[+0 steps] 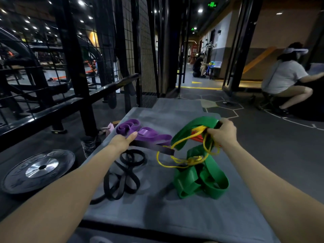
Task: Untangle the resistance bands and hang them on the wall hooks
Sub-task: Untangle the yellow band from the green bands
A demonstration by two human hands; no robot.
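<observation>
1. My left hand (122,141) is closed on a dark, wide band strip (154,148); the thumb lies extended along its top and the fingers are curled underneath, out of sight.
2. My right hand (221,133) has its fingers curled around the raised top of the green band (198,125), with strands of the thin yellow band (175,163) gathered into the same grip.
3. Both forearms reach forward over the grey mat (157,213), the left from the near-left corner, the right from the near-right edge; the right hand is held clear of the mat, the left lower, just above it.
4. The green band hangs from my right hand in wide, twisted loops whose lower folds rest on the mat right of centre. The yellow band threads through these loops and around the dark strip's end. A piece of red band (197,136) shows just below my right hand.
5. The purple band (140,131) lies coiled toward the mat's far-left part, just beyond my left hand.
6. The black band (122,179) lies in loose loops along the mat's left edge.
7. A black weight plate (38,170) rests on the floor left of the mat.
</observation>
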